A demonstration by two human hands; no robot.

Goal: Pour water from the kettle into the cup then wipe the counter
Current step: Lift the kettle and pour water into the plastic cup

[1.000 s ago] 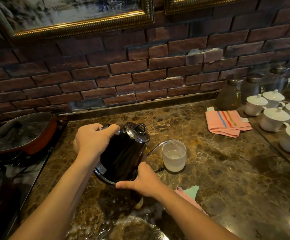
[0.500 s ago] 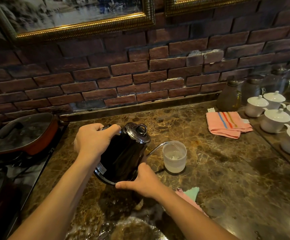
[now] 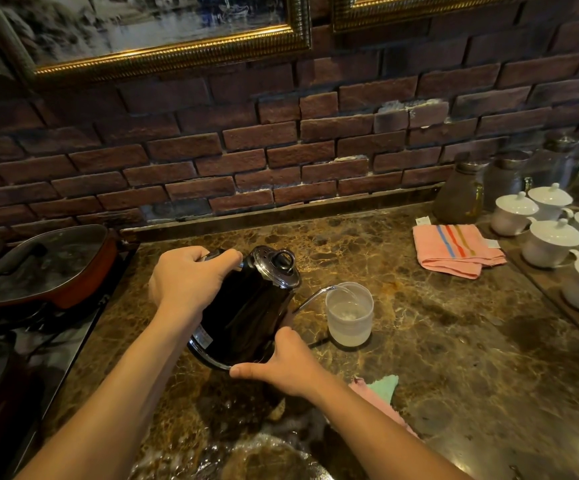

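Note:
A black kettle (image 3: 246,317) with a chrome lid is tilted to the right above the brown marble counter (image 3: 454,341). My left hand (image 3: 187,282) grips its handle at the top. My right hand (image 3: 281,365) props its base from below. The thin curved spout reaches over the rim of a translucent cup (image 3: 349,315), and a stream of water falls into it. The cup stands upright and holds some water. A pink and green cloth (image 3: 381,393) lies partly hidden under my right forearm. Spilled water (image 3: 246,452) shines on the counter near the front edge.
A folded pink striped towel (image 3: 454,251) lies at the back right. White lidded cups (image 3: 551,237) and glass jars (image 3: 461,195) stand on the right. A lidded red pan (image 3: 45,268) sits on the stove at the left. A brick wall rises behind.
Hands and kettle have stayed almost still. The kettle keeps its tilt, and water keeps running into the cup.

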